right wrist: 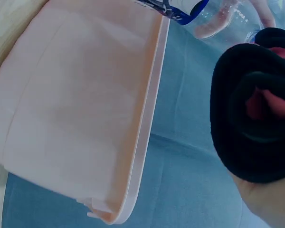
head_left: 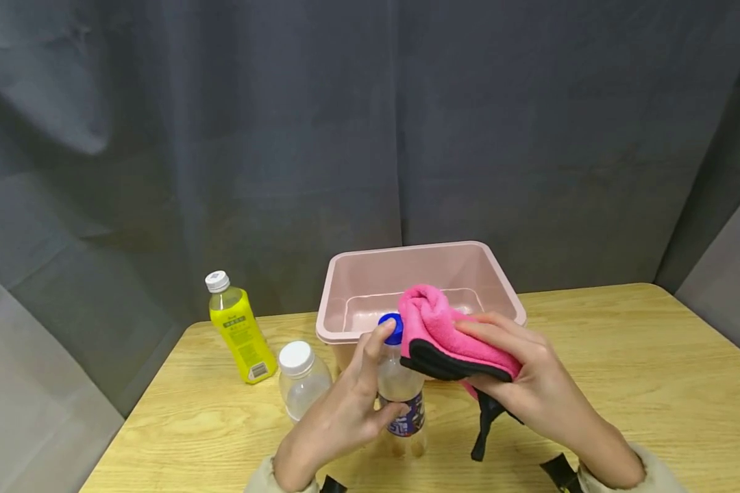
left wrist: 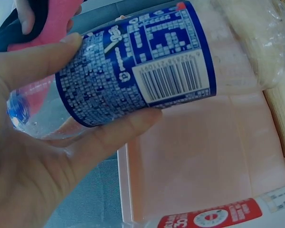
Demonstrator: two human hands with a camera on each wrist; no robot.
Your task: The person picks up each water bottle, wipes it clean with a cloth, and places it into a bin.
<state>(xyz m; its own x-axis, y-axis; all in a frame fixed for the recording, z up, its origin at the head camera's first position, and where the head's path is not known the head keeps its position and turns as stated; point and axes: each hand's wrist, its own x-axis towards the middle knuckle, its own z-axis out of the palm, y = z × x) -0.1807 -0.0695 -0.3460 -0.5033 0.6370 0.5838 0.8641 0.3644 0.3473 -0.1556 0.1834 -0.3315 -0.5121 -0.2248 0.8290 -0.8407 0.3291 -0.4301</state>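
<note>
A clear plastic bottle with a blue cap and a blue label stands upright in front of the pink basin. My left hand grips it from the left, one fingertip up at the cap and another digit along the label. In my right hand is a rolled pink plush cloth with black trim, held between fingers and thumb. A black strap dangles below this cloth. The cloth's left end overlaps the bottle's cap and neck in the head view. Its dark rolled end fills the right of the right wrist view.
Behind the hands sits the pink basin on a wooden table. Left of the bottle stands a clear jar with a white lid. Farther left is a yellow drink bottle. A grey curtain hangs behind the table.
</note>
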